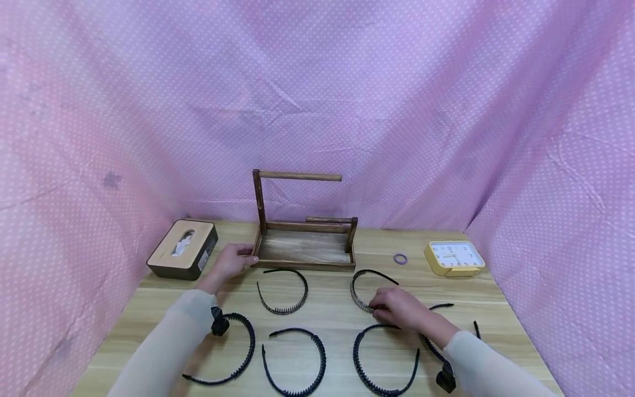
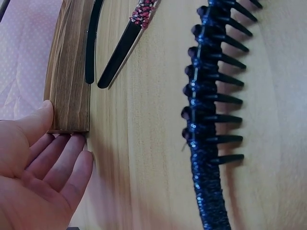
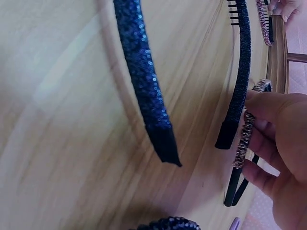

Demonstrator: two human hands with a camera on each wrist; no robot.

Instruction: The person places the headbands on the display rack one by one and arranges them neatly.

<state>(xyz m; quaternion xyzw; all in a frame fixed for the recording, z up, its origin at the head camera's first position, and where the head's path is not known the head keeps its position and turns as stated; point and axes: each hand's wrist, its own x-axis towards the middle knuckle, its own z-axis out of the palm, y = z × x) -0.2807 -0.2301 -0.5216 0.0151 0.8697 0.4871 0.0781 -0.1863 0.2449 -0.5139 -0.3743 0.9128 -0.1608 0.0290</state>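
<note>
A brown wooden rack [image 1: 305, 265] with a shallow tray base and two raised bars stands at the back middle. My left hand [image 1: 230, 263] holds its front left corner, thumb against the wood and fingers at the end. My right hand [image 1: 399, 309] pinches a toothed headband [image 3: 243, 143] covered in silvery stones, low over the table right of the rack. Just in front of the rack lies a headband [image 1: 284, 311] with pink and white stones, its ends pointing left. Dark blue glittery toothed headbands [image 1: 322, 361] spread across the front, one close below my left wrist [image 2: 204, 86].
A tissue box [image 1: 163, 259] with a wooden top sits at the back left. At the right stand a yellow clock [image 1: 453, 271] and a small purple ring [image 1: 400, 263]. Pink dotted cloth [image 1: 317, 99] hangs behind and along both sides.
</note>
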